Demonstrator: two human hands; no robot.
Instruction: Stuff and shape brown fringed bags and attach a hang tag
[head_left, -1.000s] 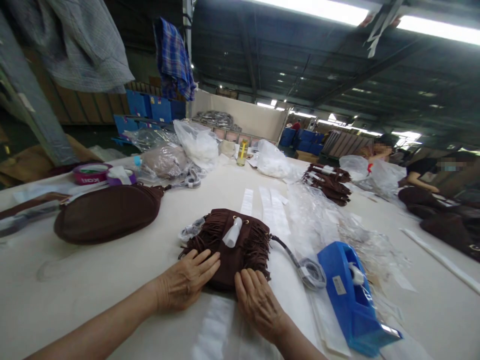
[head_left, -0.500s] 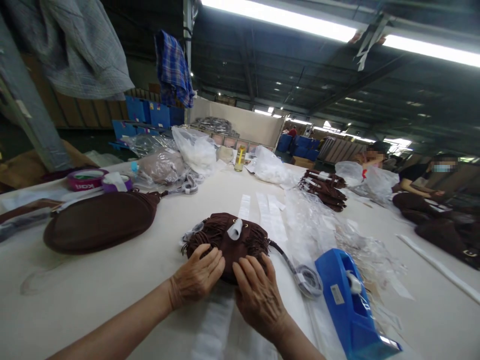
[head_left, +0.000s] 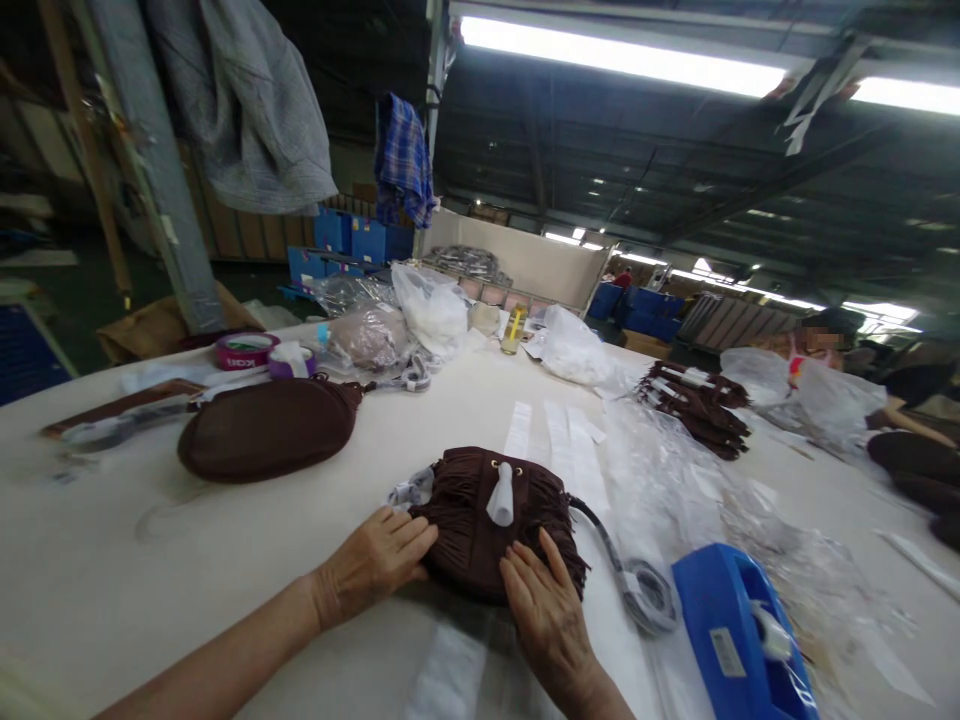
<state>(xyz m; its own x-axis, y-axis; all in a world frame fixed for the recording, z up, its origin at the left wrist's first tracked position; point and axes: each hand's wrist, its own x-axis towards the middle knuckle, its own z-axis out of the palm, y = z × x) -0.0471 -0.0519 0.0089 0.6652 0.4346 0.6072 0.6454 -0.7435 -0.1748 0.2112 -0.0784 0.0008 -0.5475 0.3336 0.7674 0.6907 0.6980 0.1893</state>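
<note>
the fringed bag (head_left: 484, 545), lower centre of the frame, lies flatter now, left hand (head_left: 371, 562) on it with fingers together, right hand (head_left: 546, 612) slightly spread, so the smoothing seems to be working.

Bag (head_left: 477, 555): on the table (head_left: 225, 550), touching our left hand (head_left: 375, 562), partly under our right hand (head_left: 546, 605).
Second bag (head_left: 270, 428): beyond our left hand, leftward.
Tape dispenser (head_left: 720, 620): right of our right hand.
Pile (head_left: 697, 408): beyond our right hand, contents unclear.
</note>
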